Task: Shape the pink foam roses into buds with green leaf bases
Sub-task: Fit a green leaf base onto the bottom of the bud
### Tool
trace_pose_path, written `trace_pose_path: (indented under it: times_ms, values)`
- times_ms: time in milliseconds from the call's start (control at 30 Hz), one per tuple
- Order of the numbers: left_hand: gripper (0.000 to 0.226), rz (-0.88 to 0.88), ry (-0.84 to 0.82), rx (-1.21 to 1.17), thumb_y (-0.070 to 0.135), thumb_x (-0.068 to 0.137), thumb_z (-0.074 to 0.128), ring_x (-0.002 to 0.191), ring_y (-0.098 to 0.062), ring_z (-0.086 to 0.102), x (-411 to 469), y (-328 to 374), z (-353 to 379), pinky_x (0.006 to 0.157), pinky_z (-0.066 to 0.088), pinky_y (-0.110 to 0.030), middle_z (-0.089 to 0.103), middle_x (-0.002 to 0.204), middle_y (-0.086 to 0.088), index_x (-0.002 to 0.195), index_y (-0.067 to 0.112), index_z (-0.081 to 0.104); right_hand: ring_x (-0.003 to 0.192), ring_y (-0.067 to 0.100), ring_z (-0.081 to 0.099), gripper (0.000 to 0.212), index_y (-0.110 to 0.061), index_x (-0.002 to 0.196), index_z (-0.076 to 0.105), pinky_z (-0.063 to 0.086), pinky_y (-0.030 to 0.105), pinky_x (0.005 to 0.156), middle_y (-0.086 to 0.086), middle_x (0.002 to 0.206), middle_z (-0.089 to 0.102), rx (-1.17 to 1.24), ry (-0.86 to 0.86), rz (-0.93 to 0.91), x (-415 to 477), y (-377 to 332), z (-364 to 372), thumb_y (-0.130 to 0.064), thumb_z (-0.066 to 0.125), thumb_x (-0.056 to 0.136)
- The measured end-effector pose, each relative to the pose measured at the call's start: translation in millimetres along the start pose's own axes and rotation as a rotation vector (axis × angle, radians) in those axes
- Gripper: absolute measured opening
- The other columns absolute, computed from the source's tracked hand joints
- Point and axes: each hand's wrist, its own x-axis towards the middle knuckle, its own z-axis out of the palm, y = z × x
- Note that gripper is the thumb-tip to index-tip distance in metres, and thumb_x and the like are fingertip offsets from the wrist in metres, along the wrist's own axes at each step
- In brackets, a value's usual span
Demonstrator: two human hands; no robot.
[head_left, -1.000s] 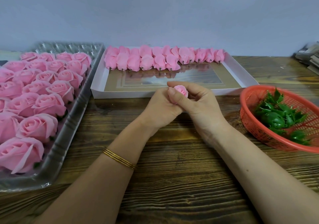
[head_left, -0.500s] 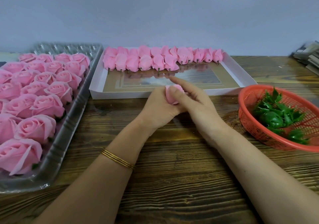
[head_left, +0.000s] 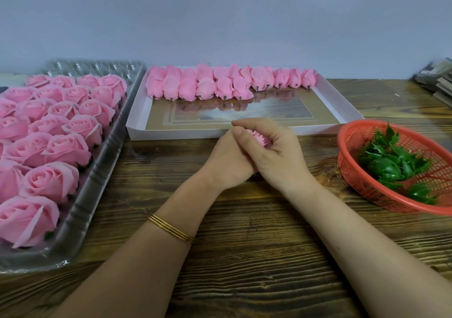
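The left hand (head_left: 227,162) and right hand (head_left: 277,157) clasp a pink rose (head_left: 259,139).

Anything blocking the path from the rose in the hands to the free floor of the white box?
Nothing visible does. The left hand and right hand hold the rose just short of the white box; only its low near wall lies between. The finished buds line the far edge only.

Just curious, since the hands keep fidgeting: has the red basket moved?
No. The red basket sits where it was, just right of the white tray's near corner.
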Motion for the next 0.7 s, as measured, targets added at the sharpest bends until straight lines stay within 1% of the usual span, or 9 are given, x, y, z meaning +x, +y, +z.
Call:
trace_pose_path:
  times_ms: [67,167,233,300,400,500,533,633,700]
  values:
    - [0.016,0.01,-0.005,0.04,0.012,0.077,0.05,0.077,-0.006,0.063,-2,1,-1,0.073,0.053,-0.03,0.063,0.074,0.01,0.077,0.017,0.065,0.1,0.002,0.065,0.018,-0.021,0.105,0.075,0.045,0.019,0.095,-0.008,0.102,0.072,-0.025,-0.004,0.016,0,1,0,-0.023,0.07,0.088]
    - [0.029,-0.026,0.023,0.022,0.007,0.082,0.055,0.07,0.008,0.057,-3,2,-2,0.065,0.047,-0.012,0.06,0.067,0.017,0.068,0.033,0.058,0.095,-0.004,0.065,0.02,-0.024,0.107,0.072,0.045,0.013,0.091,-0.013,0.098,0.071,0.019,-0.042,0.065,0,1,-2,-0.023,0.072,0.087]
    - [0.037,-0.062,0.036,-0.031,-0.001,0.086,0.058,0.067,0.008,0.058,-3,-1,-2,0.062,0.045,-0.01,0.061,0.065,0.016,0.068,0.031,0.059,0.096,-0.005,0.064,0.023,-0.026,0.109,0.07,0.045,0.012,0.09,-0.015,0.099,0.071,0.042,-0.084,0.095,1,0,-3,-0.025,0.073,0.086]
    - [0.039,-0.07,0.036,-0.053,-0.004,0.088,0.058,0.065,0.007,0.057,-4,-2,-3,0.061,0.044,-0.01,0.061,0.064,0.015,0.067,0.029,0.06,0.101,-0.002,0.064,0.034,-0.025,0.115,0.068,0.046,0.018,0.096,-0.012,0.104,0.071,0.063,-0.128,0.127,1,0,-3,-0.034,0.072,0.083]
    - [0.03,-0.086,0.015,-0.048,-0.003,0.088,0.059,0.068,0.002,0.057,-3,-3,-4,0.063,0.046,-0.017,0.062,0.068,0.012,0.069,0.02,0.063,0.113,0.005,0.062,0.063,-0.026,0.127,0.061,0.044,0.031,0.105,-0.005,0.117,0.069,0.063,-0.196,0.18,2,0,-7,-0.055,0.067,0.071]
    - [0.007,-0.117,0.019,-0.109,-0.006,0.084,0.063,0.074,-0.011,0.061,-2,-2,-6,0.07,0.051,-0.031,0.067,0.078,-0.004,0.08,-0.001,0.066,0.112,0.005,0.061,0.077,-0.021,0.136,0.055,0.046,0.028,0.103,-0.003,0.122,0.066,0.087,-0.218,0.235,3,-1,-11,-0.054,0.073,0.068]
    - [0.006,-0.126,0.026,-0.157,-0.007,0.082,0.066,0.08,-0.018,0.066,-3,-1,-7,0.076,0.054,-0.035,0.071,0.085,-0.009,0.087,-0.003,0.068,0.11,0.006,0.062,0.075,-0.021,0.134,0.057,0.047,0.028,0.101,-0.002,0.12,0.067,0.128,-0.199,0.254,4,-1,-13,-0.05,0.078,0.069]
    - [0.027,-0.161,0.061,-0.316,-0.009,0.078,0.074,0.103,-0.033,0.068,-4,5,-8,0.095,0.052,-0.048,0.071,0.105,-0.022,0.104,-0.008,0.068,0.103,0.016,0.065,0.048,-0.021,0.117,0.066,0.05,0.035,0.099,0.002,0.107,0.07,0.42,-0.098,0.298,7,-6,-16,-0.032,0.079,0.071]
    - [0.029,-0.186,0.057,-0.357,-0.011,0.076,0.074,0.098,-0.03,0.067,-5,7,-7,0.096,0.049,-0.053,0.068,0.105,-0.03,0.104,-0.012,0.064,0.098,0.018,0.064,0.038,-0.015,0.109,0.068,0.051,0.035,0.095,0.003,0.101,0.069,0.604,-0.073,0.306,9,-10,-18,-0.026,0.079,0.074]
